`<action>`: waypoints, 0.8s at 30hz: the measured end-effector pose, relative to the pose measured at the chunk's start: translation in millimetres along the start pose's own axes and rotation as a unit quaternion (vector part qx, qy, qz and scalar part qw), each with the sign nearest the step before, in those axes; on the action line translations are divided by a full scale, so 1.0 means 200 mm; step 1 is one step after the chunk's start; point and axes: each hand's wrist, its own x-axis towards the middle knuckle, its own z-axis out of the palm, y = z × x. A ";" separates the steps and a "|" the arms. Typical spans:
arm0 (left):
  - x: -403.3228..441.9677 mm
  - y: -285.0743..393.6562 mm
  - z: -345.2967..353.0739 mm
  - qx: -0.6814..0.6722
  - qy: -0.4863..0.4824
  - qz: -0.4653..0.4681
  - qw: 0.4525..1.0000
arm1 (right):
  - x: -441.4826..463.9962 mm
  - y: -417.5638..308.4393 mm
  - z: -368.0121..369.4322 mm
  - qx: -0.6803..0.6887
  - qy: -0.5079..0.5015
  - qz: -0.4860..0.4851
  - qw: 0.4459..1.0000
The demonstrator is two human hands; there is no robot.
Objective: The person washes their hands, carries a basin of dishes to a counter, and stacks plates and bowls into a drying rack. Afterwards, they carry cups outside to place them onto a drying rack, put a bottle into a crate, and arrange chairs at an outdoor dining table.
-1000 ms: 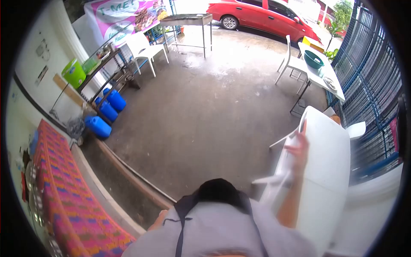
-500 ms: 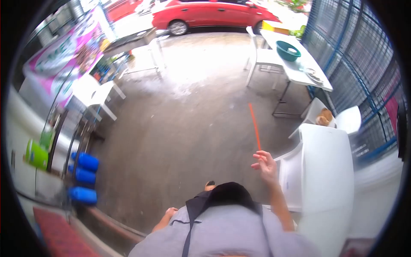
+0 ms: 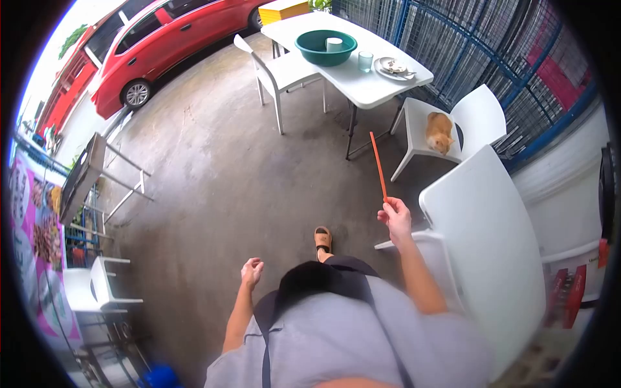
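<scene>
My right hand grips the lower end of a thin orange stick, which points up and slightly left, above the floor. Out over the floor at the lower left is my left hand, its fingers curled and nothing seen in them. An orange cat lies on a white chair beyond the stick. On the white table behind it stand a green basin with a white cup inside, a clear glass and a plate with scraps.
A long white table runs along my right, with a white chair tucked beside it. Another white chair stands at the far table. At the left are a metal grill stand and white chairs. A red car is outside.
My view has turned right, bringing the cat and far table closer. The stick has stayed in my right hand. My left hand has come forward, away from my body.
</scene>
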 end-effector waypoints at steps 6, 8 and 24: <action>0.59 0.24 0.02 0.190 -0.159 -0.033 0.968 | 0.99 -0.32 0.53 -0.111 0.032 -0.110 0.987; 0.79 0.32 0.00 0.191 -0.134 -0.050 0.971 | 1.33 -0.43 0.70 -0.153 0.048 -0.164 0.973; 3.15 2.04 -0.30 0.236 -0.133 0.118 0.955 | 3.34 -0.86 1.71 -0.384 0.162 -0.400 0.816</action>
